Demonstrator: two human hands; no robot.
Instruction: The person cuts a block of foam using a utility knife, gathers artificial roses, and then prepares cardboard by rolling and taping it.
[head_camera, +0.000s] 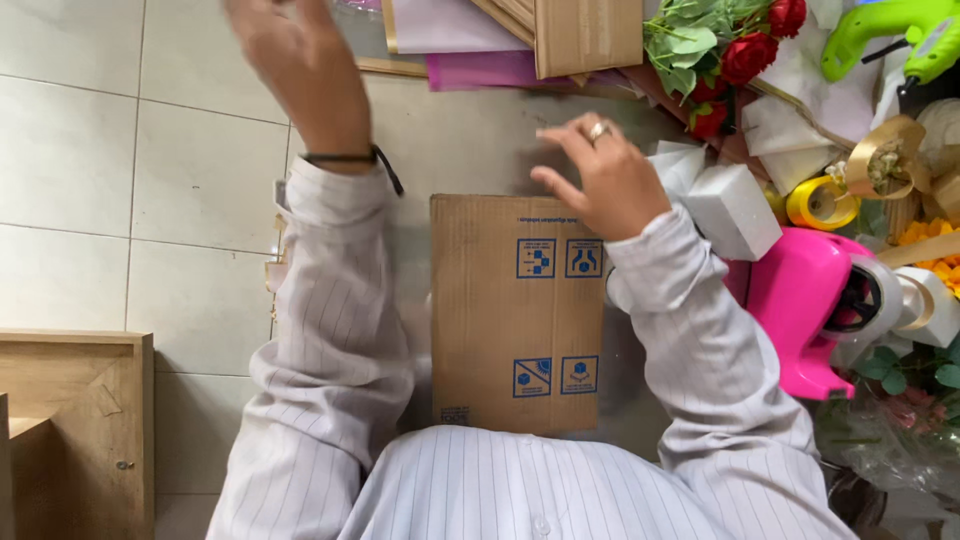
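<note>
A flat brown cardboard piece with blue printed symbols lies on the tiled floor in front of me. My right hand, wearing a ring, hovers at its far right corner with fingers curled and apart, holding nothing I can see. My left hand is raised above the floor to the far left of the cardboard, blurred, its fingers cut off by the top edge. A black band sits on that wrist. Both arms wear striped white sleeves.
White foam blocks and a pink tape dispenser lie to the right. Red roses, a green glue gun, yellow tape and gold ribbon crowd the far right. Wrapping sheets and cardboard lie ahead; a wooden box stands left.
</note>
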